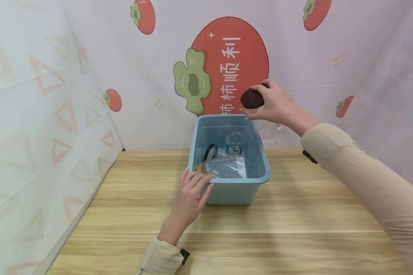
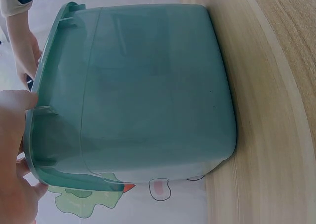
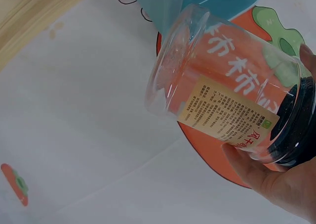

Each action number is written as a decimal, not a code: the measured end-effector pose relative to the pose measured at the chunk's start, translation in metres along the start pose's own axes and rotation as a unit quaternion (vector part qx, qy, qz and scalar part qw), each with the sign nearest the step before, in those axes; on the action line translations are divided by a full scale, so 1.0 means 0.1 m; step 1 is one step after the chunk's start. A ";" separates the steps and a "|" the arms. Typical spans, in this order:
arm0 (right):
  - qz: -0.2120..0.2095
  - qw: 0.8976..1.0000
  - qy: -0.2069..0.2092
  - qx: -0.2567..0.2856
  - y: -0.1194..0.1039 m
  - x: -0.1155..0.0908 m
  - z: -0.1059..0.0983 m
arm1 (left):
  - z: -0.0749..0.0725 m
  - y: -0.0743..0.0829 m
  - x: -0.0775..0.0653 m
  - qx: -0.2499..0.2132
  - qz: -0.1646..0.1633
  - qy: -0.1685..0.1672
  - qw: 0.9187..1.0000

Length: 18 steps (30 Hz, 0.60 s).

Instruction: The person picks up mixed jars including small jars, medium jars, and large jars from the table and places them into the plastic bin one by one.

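My right hand point(image 1: 278, 105) grips a clear jar point(image 3: 212, 85) near its black lid point(image 1: 252, 98), above the right back of a blue plastic bin point(image 1: 230, 193). In the right wrist view the jar lies tilted, and a tan printed label point(image 3: 228, 112) shows on its side; nothing is visible inside it. At the bin's near left corner my left hand point(image 1: 191, 193) holds the rim, with fingers over the edge and thumb on the outside. The left wrist view shows the bin's outer wall point(image 2: 148, 90) and part of that hand point(image 2: 15, 155).
Inside the bin are a clear jar point(image 1: 234, 144) with a blue label, a clear plastic package point(image 1: 227, 168) and a black-rimmed round piece point(image 1: 207, 154). The bin stands on a wooden table point(image 1: 130, 214), near a patterned curtain point(image 1: 151, 68) behind it.
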State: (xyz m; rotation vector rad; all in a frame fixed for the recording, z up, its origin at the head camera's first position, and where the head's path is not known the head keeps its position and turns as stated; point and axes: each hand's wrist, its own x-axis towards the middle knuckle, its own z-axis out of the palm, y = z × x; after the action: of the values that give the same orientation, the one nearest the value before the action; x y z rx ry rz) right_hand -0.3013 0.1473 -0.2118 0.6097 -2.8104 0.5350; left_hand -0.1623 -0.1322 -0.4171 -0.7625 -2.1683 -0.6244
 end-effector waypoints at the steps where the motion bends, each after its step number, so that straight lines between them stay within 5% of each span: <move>1: -0.001 1.000 -0.001 0.001 -0.01 0.00 0.01 | 0.00 0.00 0.00 0.000 0.000 0.000 1.000; 18: -0.011 1.000 -0.010 0.000 -0.11 0.06 0.12 | -0.01 0.00 0.00 0.010 0.003 -0.001 1.000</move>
State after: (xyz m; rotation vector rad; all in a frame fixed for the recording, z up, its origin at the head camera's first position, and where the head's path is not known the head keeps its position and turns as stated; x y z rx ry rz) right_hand -0.3035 0.1315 -0.2180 0.6490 -2.8184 0.5276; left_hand -0.1621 -0.1326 -0.4163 -0.7593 -2.1711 -0.5972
